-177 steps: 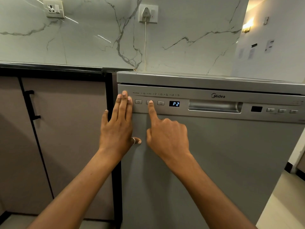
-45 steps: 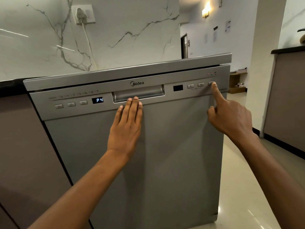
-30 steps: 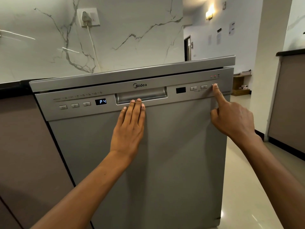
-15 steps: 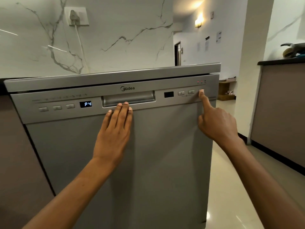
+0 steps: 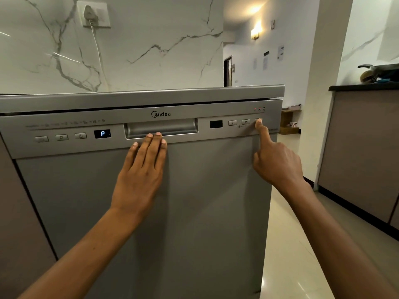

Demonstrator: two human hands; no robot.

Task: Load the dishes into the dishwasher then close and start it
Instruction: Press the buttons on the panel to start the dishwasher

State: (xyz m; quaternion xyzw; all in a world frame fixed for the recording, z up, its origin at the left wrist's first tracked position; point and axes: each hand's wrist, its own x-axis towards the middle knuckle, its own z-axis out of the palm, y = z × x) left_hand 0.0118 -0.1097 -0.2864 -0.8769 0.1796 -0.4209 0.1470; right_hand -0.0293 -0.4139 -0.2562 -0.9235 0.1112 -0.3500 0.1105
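Well — right hand index (other fingers curled, empty) on end button: press squarely once, left hand flat — bracing dishwasher door.

Home kitchen: silver freestanding Midea dishwasher set against a white grey-veined marble wall, with a white wall socket with plug above. To the right, taupe flat-front cabinets under a black tabletop. Glossy cream tiled floor. A lit wall lamp in the hallway beyond.
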